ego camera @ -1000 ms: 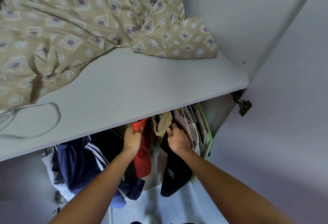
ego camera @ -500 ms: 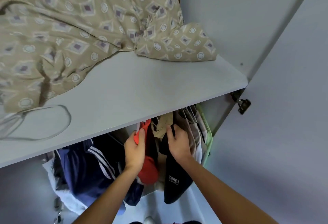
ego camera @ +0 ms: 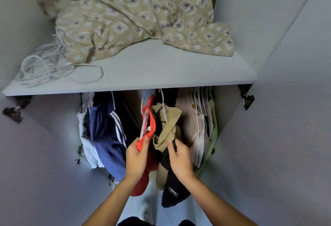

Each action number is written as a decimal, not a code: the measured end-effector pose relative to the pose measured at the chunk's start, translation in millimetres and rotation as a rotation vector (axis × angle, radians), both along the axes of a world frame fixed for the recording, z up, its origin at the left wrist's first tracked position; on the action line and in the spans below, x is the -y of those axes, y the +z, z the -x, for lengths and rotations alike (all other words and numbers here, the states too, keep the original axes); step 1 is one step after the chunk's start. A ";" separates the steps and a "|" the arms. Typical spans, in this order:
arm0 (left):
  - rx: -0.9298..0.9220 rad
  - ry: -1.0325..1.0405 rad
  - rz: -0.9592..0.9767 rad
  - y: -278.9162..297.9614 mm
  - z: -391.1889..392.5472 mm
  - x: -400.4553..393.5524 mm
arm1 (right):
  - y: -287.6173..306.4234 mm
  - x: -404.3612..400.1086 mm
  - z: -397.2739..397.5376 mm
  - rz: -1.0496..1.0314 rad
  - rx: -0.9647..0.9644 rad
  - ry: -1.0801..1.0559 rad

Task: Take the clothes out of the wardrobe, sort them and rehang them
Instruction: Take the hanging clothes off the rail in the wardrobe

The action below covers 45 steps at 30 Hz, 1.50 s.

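Observation:
Below the wardrobe shelf (ego camera: 146, 82) hang several garments on white hangers. My left hand (ego camera: 137, 157) grips the shoulder of a red garment (ego camera: 149, 123) on its hanger. To its right, my right hand (ego camera: 180, 157) holds a black garment (ego camera: 172, 190) together with a tan garment (ego camera: 168, 123) on a hanger. A navy jacket with white stripes (ego camera: 107, 136) and a white cloth (ego camera: 87, 145) hang at the left. Beige, white and light green clothes (ego camera: 202, 127) hang tightly packed at the right. The rail itself is hidden by the shelf.
A beige patterned sheet (ego camera: 136, 16) lies crumpled on the shelf, with a coil of white cord (ego camera: 44, 68) at its left end. Both wardrobe doors stand open, with dark hinges at left (ego camera: 12, 113) and right (ego camera: 248, 100). The floor (ego camera: 152, 206) shows below.
Both hands have drawn back toward me and lower, pulling the red garment and the tan and black garments out from under the shelf. The view has swung left, bringing the cord coil into sight.

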<state>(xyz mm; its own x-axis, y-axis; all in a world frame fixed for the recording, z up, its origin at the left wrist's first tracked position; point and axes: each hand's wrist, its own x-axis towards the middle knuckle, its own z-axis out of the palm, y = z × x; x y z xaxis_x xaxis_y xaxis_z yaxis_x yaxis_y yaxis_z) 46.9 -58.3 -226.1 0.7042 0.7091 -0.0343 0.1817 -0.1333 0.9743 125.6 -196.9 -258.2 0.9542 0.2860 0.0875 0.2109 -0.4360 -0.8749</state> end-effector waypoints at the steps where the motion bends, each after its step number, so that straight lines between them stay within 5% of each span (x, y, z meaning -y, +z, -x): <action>1: -0.002 0.037 -0.010 3.3 14.6 7.0 | 2.2 3.4 9.6 0.021 -0.004 0.032; 11: -0.051 0.364 0.050 0.9 208.2 70.0 | 57.2 32.1 181.6 -0.004 -0.082 0.425; 28: 0.044 0.643 0.252 -13.0 543.9 131.8 | -14.8 45.7 502.0 0.105 -0.153 0.698; 45: 0.106 1.217 0.242 -18.4 809.6 145.2 | 25.2 -17.4 742.7 0.078 -0.315 1.296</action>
